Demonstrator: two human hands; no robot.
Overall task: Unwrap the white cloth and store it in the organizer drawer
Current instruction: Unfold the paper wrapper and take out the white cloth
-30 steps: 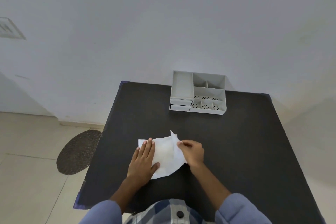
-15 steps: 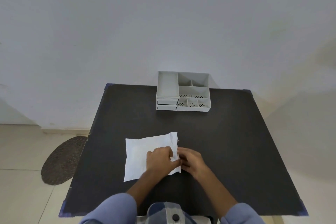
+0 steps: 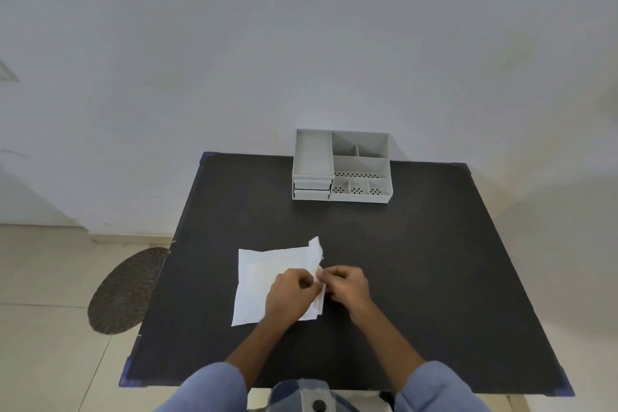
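Now both hands pinch right edge of white cloth (image 3: 264, 274): left hand (image 3: 290, 294), right hand (image 3: 346, 286), on black table (image 3: 418, 261).

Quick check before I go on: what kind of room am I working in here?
Probably a plain indoor room, a home or small workspace, though that is a guess. A black table stands against a bare white wall, with a tiled floor and a round woven mat beside it.
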